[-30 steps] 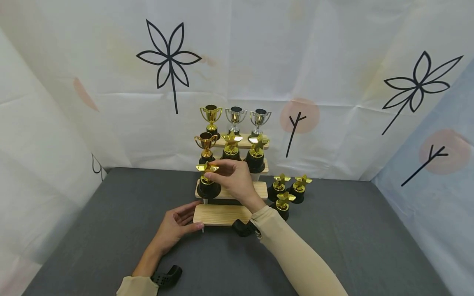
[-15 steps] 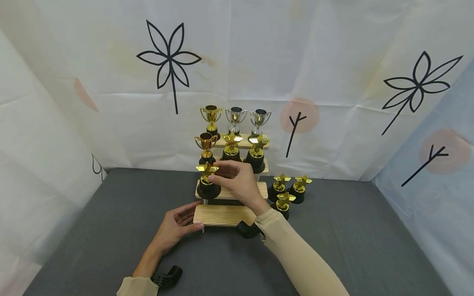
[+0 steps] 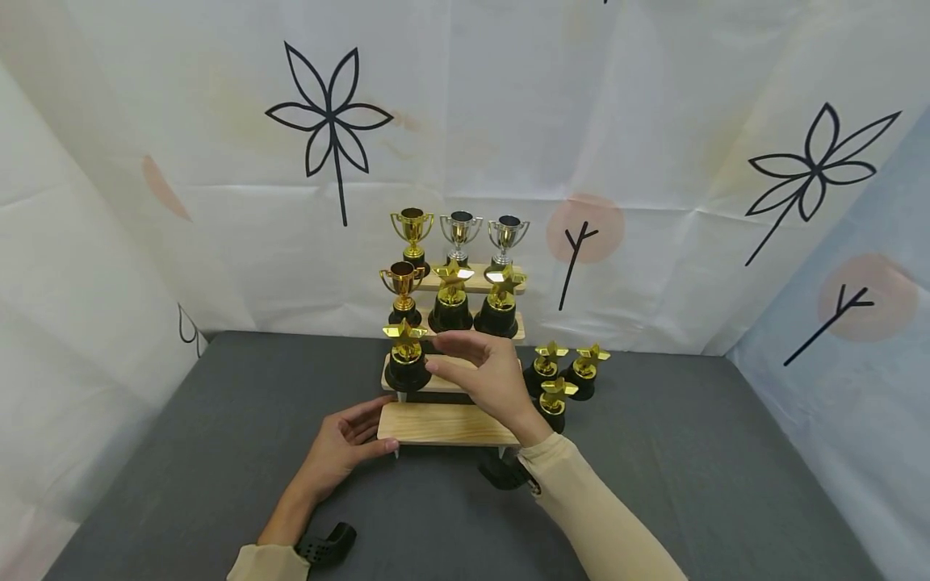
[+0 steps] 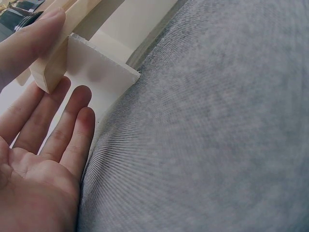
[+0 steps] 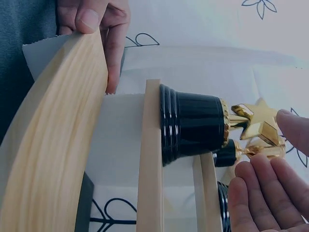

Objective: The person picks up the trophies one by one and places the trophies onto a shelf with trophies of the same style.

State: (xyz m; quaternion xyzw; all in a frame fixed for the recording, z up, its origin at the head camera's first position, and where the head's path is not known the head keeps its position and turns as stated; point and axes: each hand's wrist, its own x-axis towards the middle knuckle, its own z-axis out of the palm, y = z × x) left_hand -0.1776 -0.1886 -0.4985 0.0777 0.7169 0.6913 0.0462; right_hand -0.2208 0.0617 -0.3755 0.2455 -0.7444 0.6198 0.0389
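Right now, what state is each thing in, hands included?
Front star trophy: upright, second shelf up
Two farther star trophies: upright, third shelf
Coppery cup: upright, third shelf
Gold cup: upright, top shelf
Silver cups: upright, top shelf
Three loose star trophies: upright, on table
Left hand: holding bottom shelf's end
Right hand: beside front star trophy, not gripping

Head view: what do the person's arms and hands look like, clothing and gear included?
The left hand and right hand are bare, without gloves. The left sleeve and right sleeve are plain cream. Each wrist carries a black mount, the left mount visibly perforated, the right mount partly shadowed.
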